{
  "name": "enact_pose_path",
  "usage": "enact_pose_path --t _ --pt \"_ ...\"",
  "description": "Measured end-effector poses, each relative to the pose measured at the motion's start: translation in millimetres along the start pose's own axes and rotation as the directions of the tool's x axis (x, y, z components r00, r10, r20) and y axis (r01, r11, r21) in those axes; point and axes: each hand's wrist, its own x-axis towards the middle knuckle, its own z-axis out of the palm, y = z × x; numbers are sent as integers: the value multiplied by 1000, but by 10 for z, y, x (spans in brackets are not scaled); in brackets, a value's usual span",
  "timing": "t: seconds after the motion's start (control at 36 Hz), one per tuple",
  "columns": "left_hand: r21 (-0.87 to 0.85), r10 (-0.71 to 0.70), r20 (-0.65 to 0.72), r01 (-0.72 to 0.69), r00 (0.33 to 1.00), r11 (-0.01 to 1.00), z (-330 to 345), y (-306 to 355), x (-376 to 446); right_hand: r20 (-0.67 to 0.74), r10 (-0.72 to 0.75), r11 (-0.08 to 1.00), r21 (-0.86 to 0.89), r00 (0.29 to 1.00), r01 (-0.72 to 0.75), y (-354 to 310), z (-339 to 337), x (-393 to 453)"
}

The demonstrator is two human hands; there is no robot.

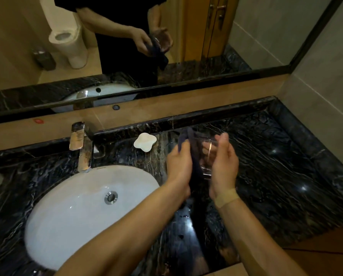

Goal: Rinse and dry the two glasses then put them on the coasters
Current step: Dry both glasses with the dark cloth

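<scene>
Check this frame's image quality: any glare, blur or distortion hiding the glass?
Head view: dim, warm light; bright glare patches on the wet counter; wide-angle bending along the mirror edge; the glass, held by the right hand against the dark cloth, is faint and slightly motion-blurred.

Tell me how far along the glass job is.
In hand: the right hand holds a glass while the left hand works a dark cloth into it, so drying is under way. Nothing looks finished: one white coaster on the counter sits bare. The second glass and coaster aren't clearly visible.
</scene>
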Motion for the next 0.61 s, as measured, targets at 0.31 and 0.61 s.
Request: enact_pose_path --t 0.31,0.61 --pt "458 712 142 -684 687 568 8 -206 -299 79 97 995 17 992 -99 -173 157 52" --pt "164 232 -11 -227 973 960 -129 19 -41 298 216 957 122 930 -262 51 -30 65"
